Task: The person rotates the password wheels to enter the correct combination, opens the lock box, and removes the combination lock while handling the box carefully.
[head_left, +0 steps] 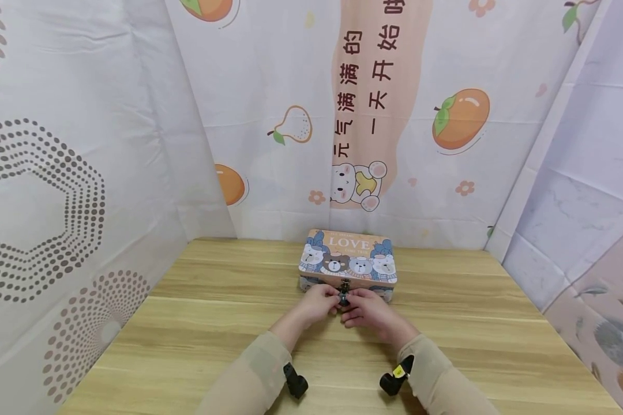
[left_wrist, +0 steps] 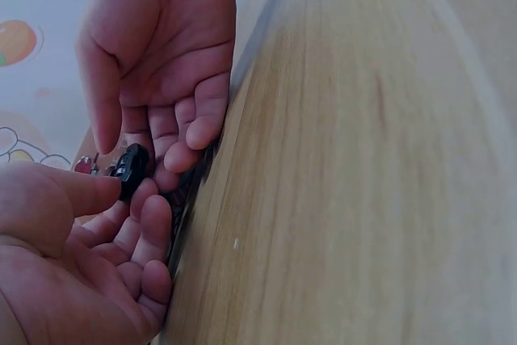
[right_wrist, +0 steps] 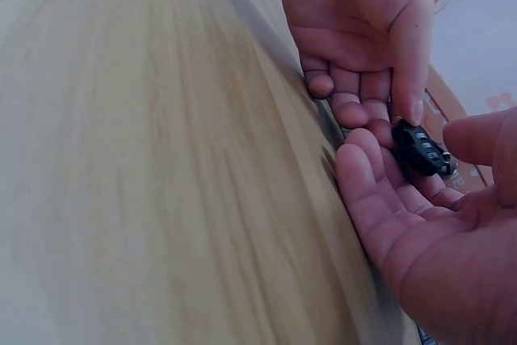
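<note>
A small black combination padlock (right_wrist: 422,149) hangs at the metal clasp (head_left: 345,283) on the front of a tin box (head_left: 348,259) printed with bears and "LOVE". The box's lid is down. My left hand (head_left: 319,304) pinches the padlock, its thumb on one end and its fingers behind. My right hand (head_left: 370,313) curls its fingers around the other side of the padlock, while its thumb (right_wrist: 477,136) stands a little off it. Small dials show on the padlock's face in the right wrist view. Both hands' lower fingers are bent, close over the table.
The box stands near the back edge of a wood-grain table (head_left: 228,305). Behind it hangs a printed curtain (head_left: 270,178), with patterned cloth (head_left: 150,173) at the left and more at the right. A black wrist camera (head_left: 295,381) sits on each sleeve.
</note>
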### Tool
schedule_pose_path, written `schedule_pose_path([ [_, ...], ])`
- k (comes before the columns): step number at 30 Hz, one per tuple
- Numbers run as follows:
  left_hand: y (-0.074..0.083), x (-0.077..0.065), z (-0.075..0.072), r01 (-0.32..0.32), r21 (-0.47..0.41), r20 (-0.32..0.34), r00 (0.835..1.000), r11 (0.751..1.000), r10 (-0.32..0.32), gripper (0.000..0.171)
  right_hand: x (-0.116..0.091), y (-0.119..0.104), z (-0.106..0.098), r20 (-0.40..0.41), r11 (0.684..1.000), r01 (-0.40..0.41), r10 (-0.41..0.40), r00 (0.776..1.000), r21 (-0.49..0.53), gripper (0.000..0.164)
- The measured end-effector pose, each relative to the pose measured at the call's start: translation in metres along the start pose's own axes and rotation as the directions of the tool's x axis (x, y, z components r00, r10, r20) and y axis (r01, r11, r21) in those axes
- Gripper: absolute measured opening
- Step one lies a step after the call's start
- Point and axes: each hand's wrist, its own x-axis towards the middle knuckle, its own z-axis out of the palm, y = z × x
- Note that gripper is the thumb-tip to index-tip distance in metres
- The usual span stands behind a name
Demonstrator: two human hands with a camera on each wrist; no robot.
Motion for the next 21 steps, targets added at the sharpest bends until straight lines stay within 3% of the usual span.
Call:
schedule_pose_path([
  [21,-0.0042,0.0008,-0.0037,0.017,0.017,-0.004,1.0,1.0,-0.016,0.015,0.0095,0.0076,-0.0027,-0.034,1.0,0.003,-0.003,0.999,-0.008,0.027],
])
